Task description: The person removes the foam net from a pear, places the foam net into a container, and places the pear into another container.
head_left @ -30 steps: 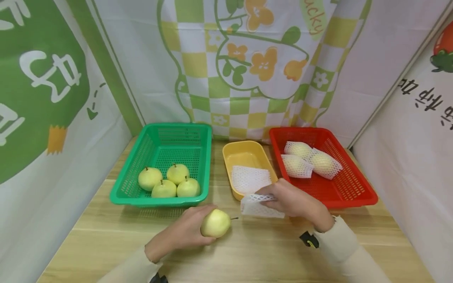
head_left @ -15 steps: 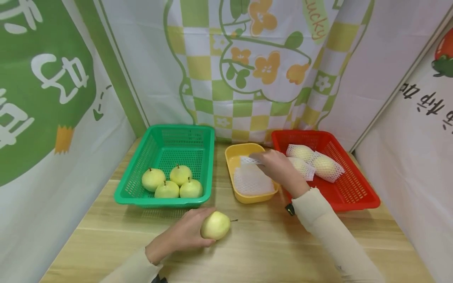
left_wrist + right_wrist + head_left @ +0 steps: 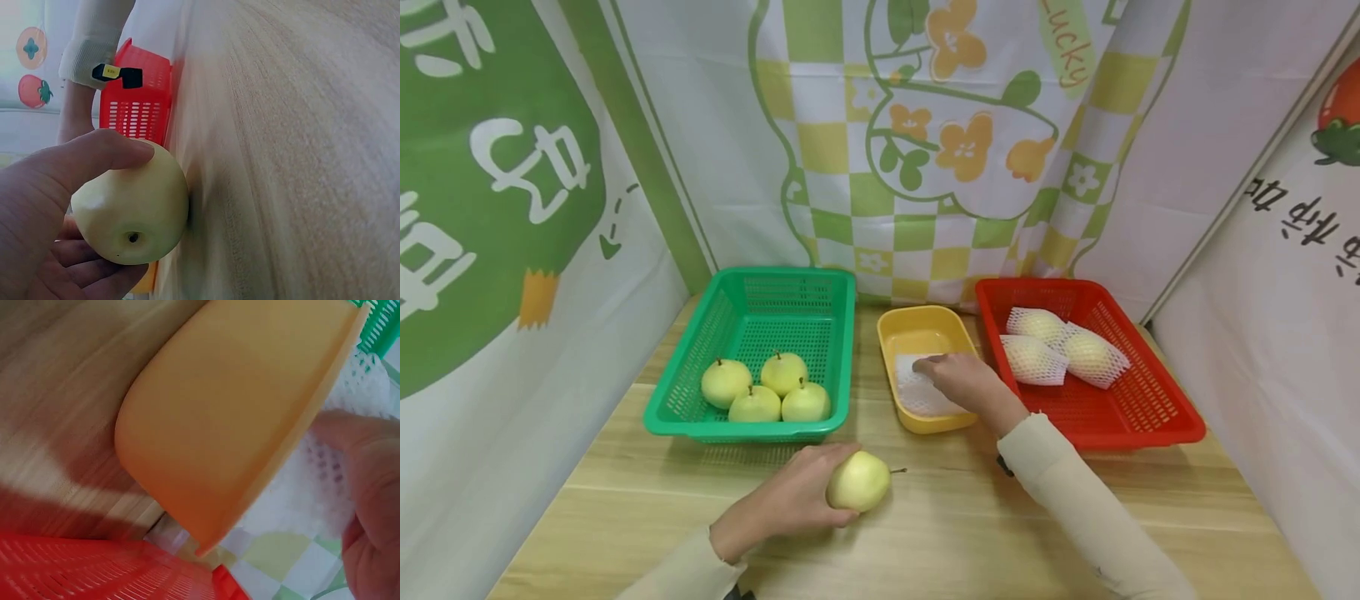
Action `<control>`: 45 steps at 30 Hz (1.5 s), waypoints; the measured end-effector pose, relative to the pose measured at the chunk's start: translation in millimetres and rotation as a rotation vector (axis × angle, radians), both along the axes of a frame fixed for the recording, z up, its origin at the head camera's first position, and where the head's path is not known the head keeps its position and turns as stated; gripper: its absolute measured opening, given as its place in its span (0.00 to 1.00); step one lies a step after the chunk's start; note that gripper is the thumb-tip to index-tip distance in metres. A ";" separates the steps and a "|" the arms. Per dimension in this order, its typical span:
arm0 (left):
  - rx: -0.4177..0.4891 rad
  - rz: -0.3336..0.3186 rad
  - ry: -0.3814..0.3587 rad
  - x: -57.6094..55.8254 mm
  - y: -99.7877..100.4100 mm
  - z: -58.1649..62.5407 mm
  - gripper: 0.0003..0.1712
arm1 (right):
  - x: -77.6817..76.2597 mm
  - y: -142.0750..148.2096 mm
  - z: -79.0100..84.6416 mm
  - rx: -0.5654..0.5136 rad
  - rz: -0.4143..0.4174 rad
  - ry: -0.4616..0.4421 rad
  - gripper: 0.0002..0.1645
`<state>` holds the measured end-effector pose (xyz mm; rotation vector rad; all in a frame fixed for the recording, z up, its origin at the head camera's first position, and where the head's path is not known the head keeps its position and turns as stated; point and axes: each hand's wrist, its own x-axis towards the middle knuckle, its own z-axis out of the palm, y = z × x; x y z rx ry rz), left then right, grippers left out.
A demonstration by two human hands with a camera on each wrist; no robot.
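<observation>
My left hand (image 3: pixel 808 492) grips a pale yellow-green pear (image 3: pixel 860 482) just over the table in front of the green basket. Its thumb lies across one side of the pear (image 3: pixel 140 197) in the left wrist view, with the fingers curled under the other; the stem points right in the head view. My right hand (image 3: pixel 966 383) reaches into the yellow tray (image 3: pixel 917 319), fingertips at the white foam fruit nets (image 3: pixel 917 396). In the right wrist view, the thumb (image 3: pixel 340 428) presses a foam net (image 3: pixel 306 487) above the tray's rim, the other fingers curled beneath.
The green basket (image 3: pixel 658 408) at the left contains several bare pears (image 3: pixel 755 404). At the right, the red basket (image 3: pixel 1180 417) contains 3 pears in foam nets (image 3: pixel 1033 360). A patterned curtain (image 3: pixel 917 242) hangs behind the containers on the wooden table (image 3: pixel 925 542).
My right hand has moved left and back with a foam net from the table's front into the yellow tray, then lowered onto the nets. The left hand keeps the pear in place.
</observation>
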<state>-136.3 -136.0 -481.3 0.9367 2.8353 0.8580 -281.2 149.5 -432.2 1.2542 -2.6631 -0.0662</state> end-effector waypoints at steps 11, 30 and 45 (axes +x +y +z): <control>-0.007 -0.008 0.005 -1.9 -1.2 0.2 0.46 | 0.0 0.2 7.4 -0.109 -0.066 -0.453 0.22; 0.009 -0.023 0.006 -3.6 -0.6 -0.4 0.46 | 2.4 -2.1 7.7 -0.054 -0.105 -0.346 0.30; -0.015 -0.033 0.015 -4.7 0.4 2.8 0.45 | 44.0 37.4 66.5 -0.198 -0.233 -0.355 0.37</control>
